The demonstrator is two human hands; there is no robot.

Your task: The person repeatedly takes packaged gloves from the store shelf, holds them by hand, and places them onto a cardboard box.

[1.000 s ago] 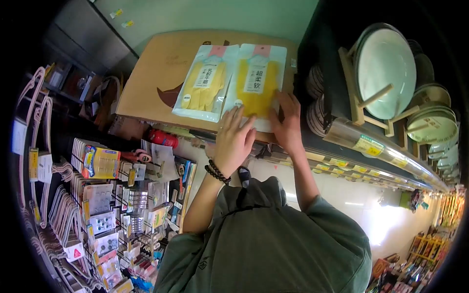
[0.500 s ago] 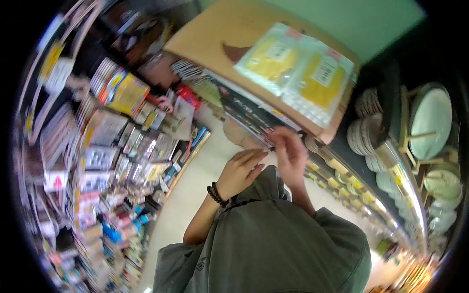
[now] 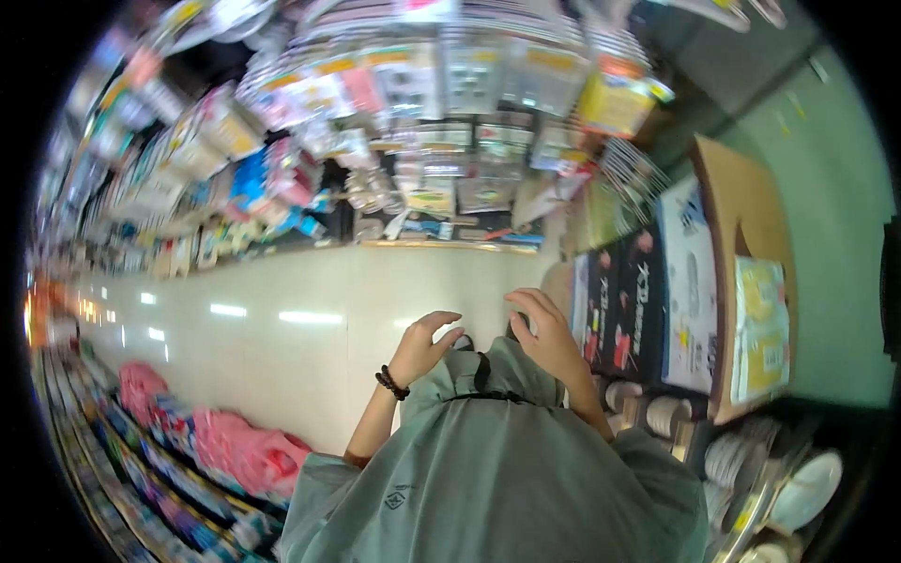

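Observation:
In front of my body, over the pale floor (image 3: pixel 347 375), my left hand (image 3: pixel 422 350) hangs in the air with thumb and fingers apart and nothing in it. A dark bead bracelet (image 3: pixel 391 383) circles that wrist. My right hand (image 3: pixel 546 340) is level with it, fingers loosely curved, thumb apart, also without anything. It is nearest to the black boxes (image 3: pixel 619 305) stacked at the right, but a gap lies between them. Two clear packets with yellow contents (image 3: pixel 760 328) lie on a brown cardboard box (image 3: pixel 730 202) beyond those boxes.
Racks of hanging packaged goods (image 3: pixel 469 80) line the far side. A low shelf edge (image 3: pixel 450 246) borders the floor there. Pink cloth bundles (image 3: pixel 249 450) lie on shelving at the left. White plates (image 3: pixel 807 490) and stacked dishes stand at the lower right. A green wall (image 3: pixel 845 188) rises at the right.
My view has swung left, so the cardboard box now appears at the right and the left shelving shows. My hands have moved apart, and the right one is farther from the boxes.

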